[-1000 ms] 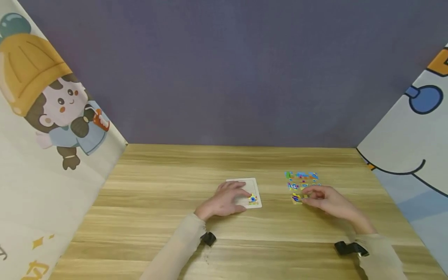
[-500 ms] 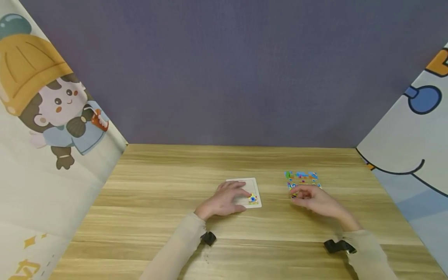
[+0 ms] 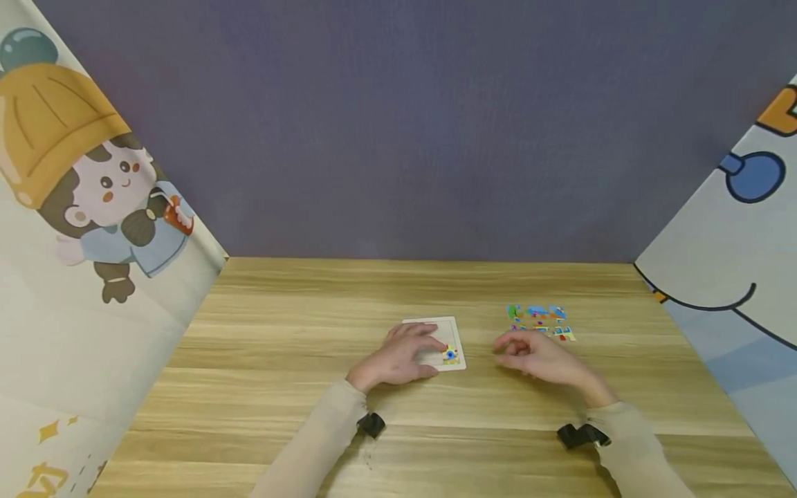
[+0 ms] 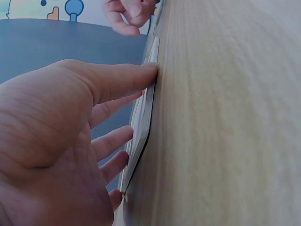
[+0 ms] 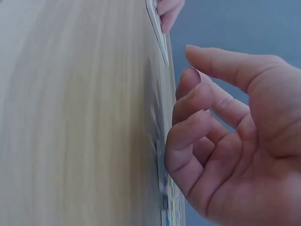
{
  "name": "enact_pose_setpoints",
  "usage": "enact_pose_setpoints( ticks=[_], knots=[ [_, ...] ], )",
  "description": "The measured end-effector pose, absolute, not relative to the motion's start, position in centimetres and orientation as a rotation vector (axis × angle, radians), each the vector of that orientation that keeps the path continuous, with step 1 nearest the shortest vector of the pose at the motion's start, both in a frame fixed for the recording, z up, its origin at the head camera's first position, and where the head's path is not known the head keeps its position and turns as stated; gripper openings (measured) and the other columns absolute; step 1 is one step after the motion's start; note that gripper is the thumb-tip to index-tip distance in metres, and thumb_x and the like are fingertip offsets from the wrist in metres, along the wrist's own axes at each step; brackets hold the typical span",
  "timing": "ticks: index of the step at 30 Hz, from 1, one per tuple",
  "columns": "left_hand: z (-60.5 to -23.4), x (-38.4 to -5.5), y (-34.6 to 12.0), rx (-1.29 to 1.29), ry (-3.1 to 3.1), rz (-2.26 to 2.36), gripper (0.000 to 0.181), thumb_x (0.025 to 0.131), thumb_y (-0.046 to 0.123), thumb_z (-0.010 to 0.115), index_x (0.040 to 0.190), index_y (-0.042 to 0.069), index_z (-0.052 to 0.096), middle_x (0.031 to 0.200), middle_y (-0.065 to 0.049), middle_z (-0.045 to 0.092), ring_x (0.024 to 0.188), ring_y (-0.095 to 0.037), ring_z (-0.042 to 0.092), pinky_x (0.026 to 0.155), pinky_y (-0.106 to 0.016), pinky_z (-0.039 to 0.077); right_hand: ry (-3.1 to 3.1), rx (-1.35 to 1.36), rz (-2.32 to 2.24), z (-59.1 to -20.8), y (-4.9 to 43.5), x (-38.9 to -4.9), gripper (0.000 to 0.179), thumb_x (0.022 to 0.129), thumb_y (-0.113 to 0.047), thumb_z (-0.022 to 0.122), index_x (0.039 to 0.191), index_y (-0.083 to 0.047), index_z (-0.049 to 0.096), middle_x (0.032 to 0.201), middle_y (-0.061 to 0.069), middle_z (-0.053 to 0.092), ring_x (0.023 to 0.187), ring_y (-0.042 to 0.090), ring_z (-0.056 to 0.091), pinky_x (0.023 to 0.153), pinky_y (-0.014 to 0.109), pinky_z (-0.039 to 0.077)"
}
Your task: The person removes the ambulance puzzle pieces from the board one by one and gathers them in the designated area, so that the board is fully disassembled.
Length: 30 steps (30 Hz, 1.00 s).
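A pale square puzzle board [image 3: 459, 340] lies flat on the table, with one colourful puzzle piece [image 3: 450, 355] in its near right corner. My left hand [image 3: 401, 356] rests on the board with its fingers spread; the index fingertip is at that piece. In the left wrist view the thumb [image 4: 127, 77] touches the board's near edge. My right hand [image 3: 537, 356] is between the board and the loose puzzle pieces [image 3: 537, 312], its fingers loosely bent. The right wrist view shows a gap between thumb and index finger [image 5: 188, 82], with nothing visible in it.
The loose pieces lie in rows to the right of the board, partly behind my right hand. A wooden table [image 3: 311, 311] carries everything. A dark panel [image 3: 398, 138] stands at the back, with printed cartoon panels [image 3: 112, 180] at both sides.
My right hand has moved left from the near row of loose pieces toward the board, covering part of that row's place. My left hand has stayed on the board.
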<state>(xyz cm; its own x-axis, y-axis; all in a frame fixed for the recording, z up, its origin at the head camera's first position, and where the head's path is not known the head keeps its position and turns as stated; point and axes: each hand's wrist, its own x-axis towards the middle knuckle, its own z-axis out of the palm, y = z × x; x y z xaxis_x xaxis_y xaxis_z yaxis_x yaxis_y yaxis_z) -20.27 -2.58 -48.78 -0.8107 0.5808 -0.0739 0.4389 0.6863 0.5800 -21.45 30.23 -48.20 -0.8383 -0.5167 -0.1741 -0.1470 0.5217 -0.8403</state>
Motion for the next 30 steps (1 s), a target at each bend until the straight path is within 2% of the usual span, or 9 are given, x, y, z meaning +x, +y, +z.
enact_pose_setpoints(
  ticks=[8, 22, 30],
  knots=[
    [-48.8, -19.9, -2.8, 0.812, 2.637, 0.792, 0.044, 0.098, 0.032, 0.075, 0.141, 0.025, 0.069, 0.172, -0.004, 0.039, 0.161, -0.033, 0.028, 0.134, -0.059, 0.012, 2.308, -0.593, -1.25, -48.9, 27.6, -21.2, 0.028, 0.1, -0.017, 0.074, 0.123, 0.0, 0.071, 0.085, 0.007, 0.068, 0.058, 0.008, 0.052, 0.049, 0.023, 0.045],
    [-49.3, -19.2, -3.5, 0.829, 2.62, 0.781, 0.041, 0.097, 0.032, 0.075, 0.138, 0.026, 0.072, 0.172, -0.004, 0.039, 0.161, -0.032, 0.029, 0.134, -0.059, 0.012, 2.366, -0.628, -1.215, -50.1, 23.7, -20.6, 0.021, 0.1, -0.019, 0.074, 0.118, -0.008, 0.074, 0.086, 0.003, 0.068, 0.06, 0.009, 0.055, 0.051, 0.024, 0.047],
    [-49.3, -18.9, -4.1, 0.849, 2.619, 0.786, 0.04, 0.097, 0.031, 0.076, 0.136, 0.026, 0.073, 0.171, -0.006, 0.04, 0.161, -0.033, 0.029, 0.133, -0.062, 0.013, 2.402, -0.637, -1.172, -50.0, 22.0, -20.3, 0.024, 0.1, -0.021, 0.074, 0.12, -0.009, 0.073, 0.084, 0.0, 0.068, 0.058, 0.01, 0.054, 0.051, 0.026, 0.048]
  ],
)
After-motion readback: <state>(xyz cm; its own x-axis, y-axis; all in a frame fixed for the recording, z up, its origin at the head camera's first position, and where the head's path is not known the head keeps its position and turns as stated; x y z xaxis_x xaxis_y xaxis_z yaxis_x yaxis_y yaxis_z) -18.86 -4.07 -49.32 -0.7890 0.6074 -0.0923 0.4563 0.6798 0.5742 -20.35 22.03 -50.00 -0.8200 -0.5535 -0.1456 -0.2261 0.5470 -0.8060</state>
